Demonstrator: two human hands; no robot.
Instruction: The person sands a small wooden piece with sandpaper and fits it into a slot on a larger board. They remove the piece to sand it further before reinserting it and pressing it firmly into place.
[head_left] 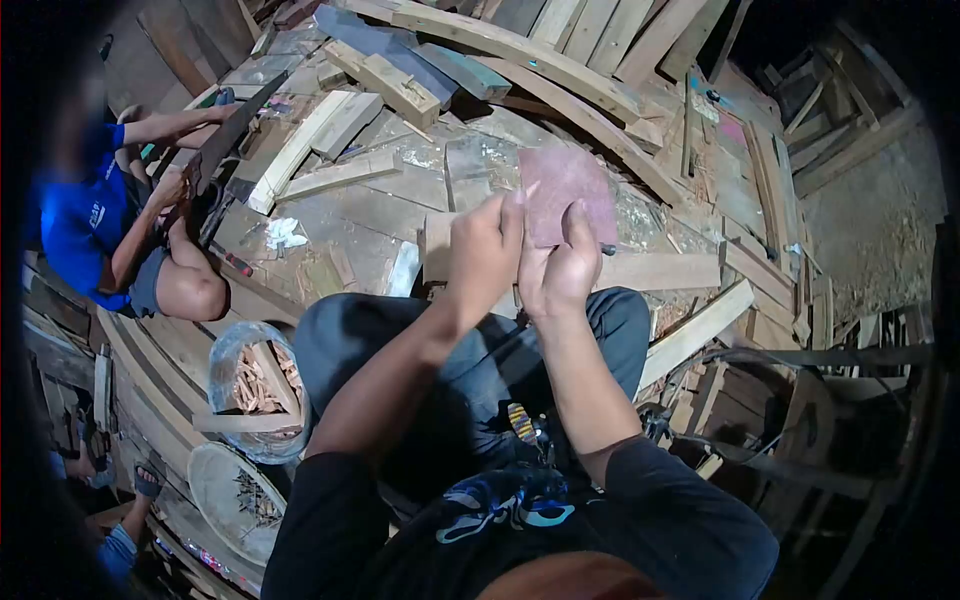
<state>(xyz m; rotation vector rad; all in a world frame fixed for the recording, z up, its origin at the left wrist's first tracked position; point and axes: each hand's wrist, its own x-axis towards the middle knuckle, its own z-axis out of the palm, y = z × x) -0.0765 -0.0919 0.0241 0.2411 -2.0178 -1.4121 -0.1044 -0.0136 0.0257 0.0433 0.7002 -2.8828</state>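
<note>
Above my lap, my right hand (562,262) holds a square reddish-brown sheet that looks like sandpaper (572,190). Its thumb presses on the sheet's face, and the other fingers are behind it. My left hand (484,250) is closed beside the sheet's left edge, fingers pinched together. A small pale pointed piece (532,188) sticks out from those fingertips against the sheet; most of it is hidden by the hand. Beyond my hands, the plank floor (380,212) carries wood offcuts and shavings.
At my left stand a clear bucket (222,365) of small wood pieces and a pale basin (207,490) with nails or similar bits. A person in a blue shirt (88,225) sits at left holding a saw (235,125). Curved timbers (520,50) and beams lie ahead.
</note>
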